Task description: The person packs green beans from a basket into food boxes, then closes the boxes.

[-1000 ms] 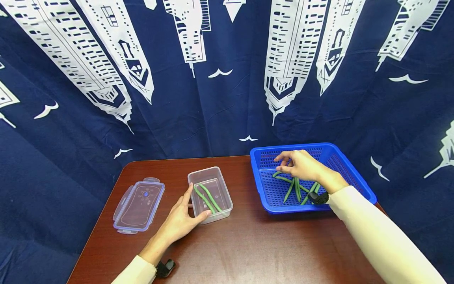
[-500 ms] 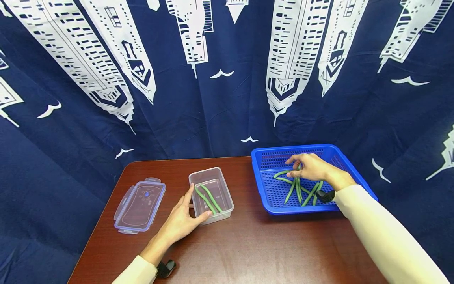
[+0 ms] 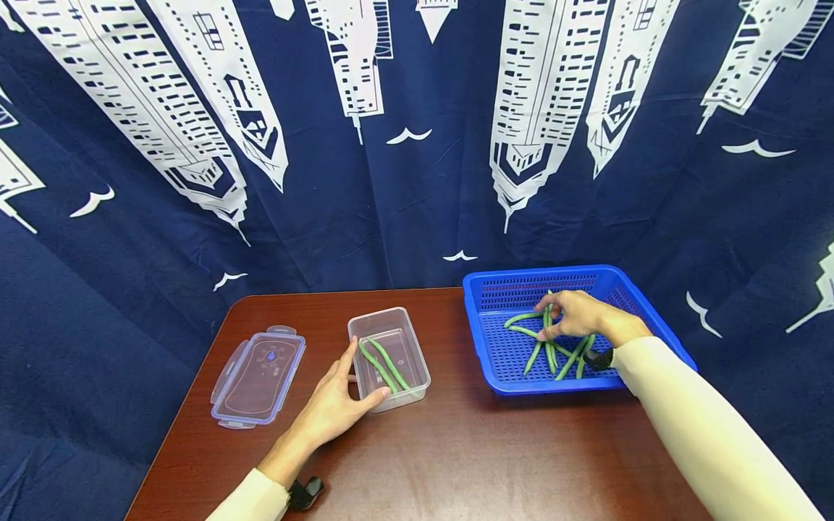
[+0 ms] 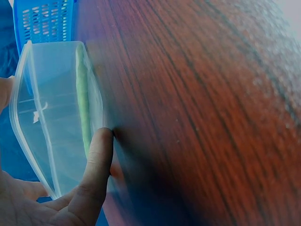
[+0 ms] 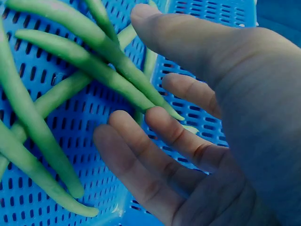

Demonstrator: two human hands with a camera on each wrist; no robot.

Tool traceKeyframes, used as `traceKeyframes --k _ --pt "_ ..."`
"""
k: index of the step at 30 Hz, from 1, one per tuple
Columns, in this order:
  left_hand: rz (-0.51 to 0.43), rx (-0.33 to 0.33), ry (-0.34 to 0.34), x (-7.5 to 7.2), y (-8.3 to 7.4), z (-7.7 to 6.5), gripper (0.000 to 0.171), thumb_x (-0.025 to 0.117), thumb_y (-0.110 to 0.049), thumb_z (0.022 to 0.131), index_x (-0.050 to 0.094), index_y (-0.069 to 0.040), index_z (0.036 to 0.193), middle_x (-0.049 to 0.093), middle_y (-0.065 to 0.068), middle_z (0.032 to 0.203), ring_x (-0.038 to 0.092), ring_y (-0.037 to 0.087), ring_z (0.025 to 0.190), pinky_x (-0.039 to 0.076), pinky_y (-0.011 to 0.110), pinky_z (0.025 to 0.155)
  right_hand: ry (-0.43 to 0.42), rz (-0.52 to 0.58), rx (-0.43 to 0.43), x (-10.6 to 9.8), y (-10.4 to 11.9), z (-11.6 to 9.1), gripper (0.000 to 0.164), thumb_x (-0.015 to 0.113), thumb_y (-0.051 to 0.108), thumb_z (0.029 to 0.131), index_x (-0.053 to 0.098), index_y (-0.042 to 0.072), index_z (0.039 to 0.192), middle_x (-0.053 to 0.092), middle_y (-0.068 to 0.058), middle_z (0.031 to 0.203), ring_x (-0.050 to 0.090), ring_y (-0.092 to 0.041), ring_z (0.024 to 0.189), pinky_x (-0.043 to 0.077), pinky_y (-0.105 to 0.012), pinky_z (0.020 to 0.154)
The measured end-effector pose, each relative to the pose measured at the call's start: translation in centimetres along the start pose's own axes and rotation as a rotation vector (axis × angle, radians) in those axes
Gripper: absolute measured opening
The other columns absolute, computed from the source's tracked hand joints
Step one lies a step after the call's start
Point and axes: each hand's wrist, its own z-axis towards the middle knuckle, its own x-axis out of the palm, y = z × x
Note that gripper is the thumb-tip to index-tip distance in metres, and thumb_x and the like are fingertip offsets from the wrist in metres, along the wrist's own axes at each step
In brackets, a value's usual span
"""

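Low in the blue plastic basket [image 3: 498,291], my right hand [image 3: 580,315] is among loose green beans. In the right wrist view its thumb stands well apart from the loosely bent fingers, and two green beans [image 5: 89,63] reach into that gap. A fingertip meets or nearly meets one bean's end; no pinch shows. My left hand [image 3: 331,407] rests against a clear plastic food container [image 3: 410,340], thumb at the near end and straight index finger along the left side. Two green beans [image 3: 389,362] lie side by side inside the container.
A clear lid [image 3: 257,380] with a blue seal and side clips lies flat left of the container. Everything stands on a brown wooden table [image 3: 456,456]. Behind hangs a dark blue cloth [image 3: 417,210] printed with white buildings and birds.
My right hand has moved a little to the right and down, deeper into the basket, bringing its fingertips to the beans. The left hand and the container keep their places.
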Motion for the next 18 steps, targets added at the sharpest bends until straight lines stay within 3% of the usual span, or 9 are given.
traceKeyframes --k 5,15,18 --pt "-0.003 -0.002 0.0 -0.01 0.05 0.04 0.123 0.091 -0.063 0.098 0.019 -0.023 0.189 0.057 0.015 0.174 0.074 0.034 0.145 0.056 0.068 0.119 0.035 -0.012 0.009 0.46 0.0 0.31 0.067 0.105 0.04 0.086 0.081 0.003 0.135 0.077 -0.014 0.104 0.069 -0.028 0.099 0.058 -0.057 0.098" --pt "-0.013 -0.005 0.004 0.02 0.08 -0.02 0.123 0.09 -0.063 0.098 0.018 -0.024 0.189 0.057 0.016 0.174 0.074 0.035 0.146 0.056 0.069 0.119 0.061 0.002 0.032 0.86 0.0 0.44 0.068 0.107 0.035 0.084 0.08 0.002 0.137 0.074 -0.011 0.103 0.068 -0.027 0.098 0.058 -0.057 0.098" --pt "-0.012 -0.006 0.001 -0.01 0.1 -0.01 0.122 0.09 -0.063 0.098 0.019 -0.023 0.189 0.057 0.016 0.173 0.074 0.034 0.146 0.056 0.069 0.12 0.07 0.04 0.035 0.93 -0.04 0.49 0.068 0.107 0.032 0.085 0.079 0.0 0.139 0.071 -0.008 0.102 0.075 -0.018 0.09 0.058 -0.054 0.098"
